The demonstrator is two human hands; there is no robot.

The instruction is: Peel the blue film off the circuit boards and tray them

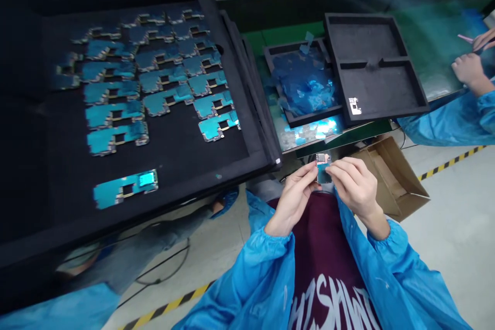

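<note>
1. The left hand and right hand are both closed on a small circuit board, pinching it from opposite sides with the fingers.
2. The board sits between the hands, in front of the chest, above a maroon shirt; blue sleeves cover both arms.
3. Left of the hands, a wide black foam tray carries rows of similar boards. One lone board lies apart from the rows, on the tray's near side.
4. Straight ahead, a black foam frame leans over a smaller tray holding crumpled blue film.
5. Right of the hands lies a cardboard box, near yellow-and-black floor tape.
6. At upper right, a co-worker's hand rests on a green bench, well apart from the board.
</note>
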